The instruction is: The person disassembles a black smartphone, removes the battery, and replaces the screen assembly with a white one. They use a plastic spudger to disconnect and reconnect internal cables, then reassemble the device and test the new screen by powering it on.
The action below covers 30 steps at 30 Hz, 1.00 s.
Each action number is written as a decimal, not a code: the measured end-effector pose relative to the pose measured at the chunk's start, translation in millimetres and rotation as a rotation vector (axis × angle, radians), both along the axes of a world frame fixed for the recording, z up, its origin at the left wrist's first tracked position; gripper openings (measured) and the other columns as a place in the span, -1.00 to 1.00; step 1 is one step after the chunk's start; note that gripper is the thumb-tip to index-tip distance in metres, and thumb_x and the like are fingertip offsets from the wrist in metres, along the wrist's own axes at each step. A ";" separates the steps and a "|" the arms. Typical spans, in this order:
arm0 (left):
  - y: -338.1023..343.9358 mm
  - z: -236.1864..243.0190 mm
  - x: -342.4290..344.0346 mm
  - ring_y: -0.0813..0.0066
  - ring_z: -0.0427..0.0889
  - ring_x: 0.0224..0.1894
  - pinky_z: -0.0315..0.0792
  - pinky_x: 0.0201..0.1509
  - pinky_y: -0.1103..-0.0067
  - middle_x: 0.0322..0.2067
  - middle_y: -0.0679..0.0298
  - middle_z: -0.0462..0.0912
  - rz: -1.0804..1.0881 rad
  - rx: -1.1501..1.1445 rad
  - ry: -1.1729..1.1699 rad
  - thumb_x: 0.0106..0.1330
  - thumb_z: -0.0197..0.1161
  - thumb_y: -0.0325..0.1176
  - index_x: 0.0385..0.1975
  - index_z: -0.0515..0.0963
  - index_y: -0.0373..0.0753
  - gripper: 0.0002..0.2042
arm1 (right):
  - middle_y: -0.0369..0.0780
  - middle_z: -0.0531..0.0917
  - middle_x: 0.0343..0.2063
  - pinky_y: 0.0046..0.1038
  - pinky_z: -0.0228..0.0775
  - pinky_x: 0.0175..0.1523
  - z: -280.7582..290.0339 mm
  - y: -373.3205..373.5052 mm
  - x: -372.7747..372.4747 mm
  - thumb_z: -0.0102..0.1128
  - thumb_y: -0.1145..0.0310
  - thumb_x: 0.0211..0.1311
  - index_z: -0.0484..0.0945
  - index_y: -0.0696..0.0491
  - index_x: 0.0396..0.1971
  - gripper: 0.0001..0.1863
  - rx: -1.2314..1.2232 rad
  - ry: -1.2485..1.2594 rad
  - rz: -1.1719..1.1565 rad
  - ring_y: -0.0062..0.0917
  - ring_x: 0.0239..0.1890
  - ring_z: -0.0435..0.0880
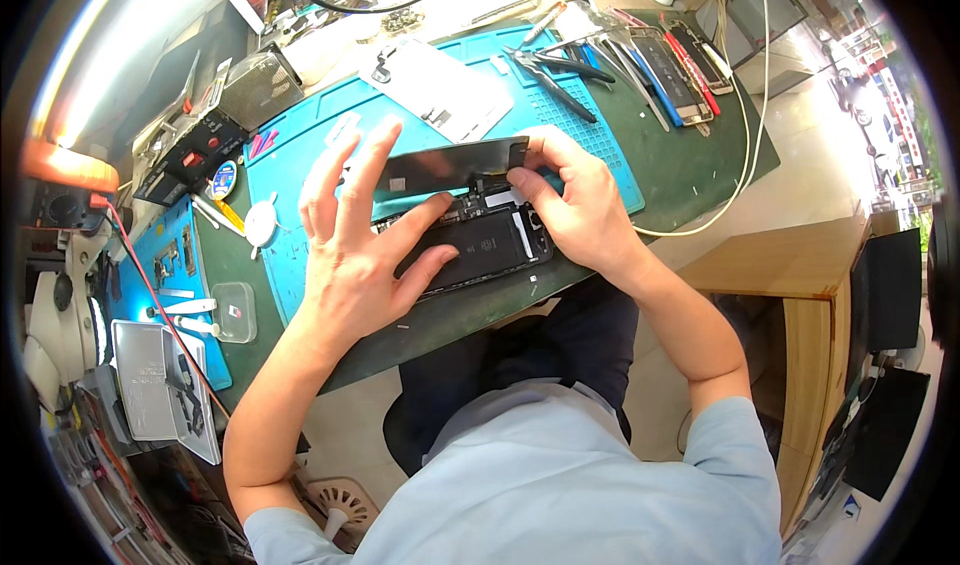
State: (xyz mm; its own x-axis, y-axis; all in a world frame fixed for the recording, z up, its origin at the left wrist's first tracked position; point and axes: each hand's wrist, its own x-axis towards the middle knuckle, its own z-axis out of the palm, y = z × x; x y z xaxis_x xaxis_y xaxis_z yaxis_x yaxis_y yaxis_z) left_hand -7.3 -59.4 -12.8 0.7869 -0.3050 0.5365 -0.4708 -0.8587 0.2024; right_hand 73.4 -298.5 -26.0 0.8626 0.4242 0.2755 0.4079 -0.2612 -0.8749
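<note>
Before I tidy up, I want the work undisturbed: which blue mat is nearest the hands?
The large blue mat, partly under the left hand; the smaller blue mat lies farther off, toward the picture's left edge.

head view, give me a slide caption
Right hand holding a phone's dark screen panel raised, left hand over its opened body.

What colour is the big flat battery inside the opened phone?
The battery is black, showing best in the head view.
</note>
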 end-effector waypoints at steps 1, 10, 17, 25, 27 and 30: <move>-0.2 0.2 -0.1 -0.05 0.19 0.50 0.06 0.55 0.13 0.51 0.06 0.26 -0.010 0.023 -0.005 0.04 0.57 -0.10 -0.10 0.80 -0.02 -0.61 | -0.25 0.64 -0.34 -0.47 0.51 -0.04 -0.6 -0.1 -0.4 0.26 0.60 0.36 0.60 0.17 -0.06 -0.81 0.003 0.007 -0.007 -0.58 -0.25 0.62; -0.9 -3.5 -3.2 0.05 0.12 0.52 0.01 0.58 0.12 0.52 0.21 0.27 -0.022 0.171 -0.027 0.08 0.51 0.02 -0.12 0.81 0.01 -0.61 | -0.04 0.76 -0.24 -0.29 0.59 -0.03 -4.1 0.7 0.6 0.23 0.60 0.34 0.58 0.15 0.00 -0.75 0.007 -0.055 -0.015 -0.16 -0.17 0.78; -0.2 -5.1 -0.8 0.04 0.12 0.52 0.13 0.53 0.18 0.52 0.21 0.27 -0.055 0.097 0.040 0.06 0.55 -0.09 -0.12 0.82 -0.03 -0.64 | -0.18 0.73 -0.08 -0.45 0.53 0.14 -1.6 -2.0 -2.3 0.17 0.63 0.37 0.59 0.14 0.13 -0.65 -0.036 -0.114 -0.069 -0.55 -0.01 0.70; 1.7 -7.0 -0.9 0.02 0.11 0.52 0.21 0.50 0.22 0.53 0.19 0.25 -0.067 0.082 0.035 0.05 0.57 -0.16 -0.12 0.81 -0.07 -0.64 | -0.32 0.58 -0.38 -0.69 0.14 -0.50 39.8 -22.5 -36.8 0.00 0.43 0.54 0.42 0.21 0.30 -0.59 0.554 1.100 0.072 -0.83 -0.59 0.31; 1.3 -6.4 -1.2 0.01 0.11 0.53 0.21 0.50 0.22 0.53 0.19 0.25 -0.061 0.086 0.030 0.05 0.57 -0.16 -0.12 0.81 -0.06 -0.64 | -0.32 0.58 -0.40 -0.68 0.11 -0.55 36.8 -18.6 -36.1 -0.03 0.38 0.57 0.40 0.23 0.32 -0.57 0.548 1.266 0.096 -0.82 -0.63 0.28; 1.7 -6.8 -1.4 0.02 0.10 0.54 0.19 0.51 0.21 0.54 0.20 0.25 -0.062 0.087 0.032 0.05 0.56 -0.15 -0.11 0.81 -0.05 -0.63 | -0.33 0.56 -0.41 -0.69 0.12 -0.54 32.3 -15.8 -33.7 -0.06 0.38 0.58 0.39 0.23 0.34 -0.55 0.584 1.312 0.100 -0.81 -0.62 0.29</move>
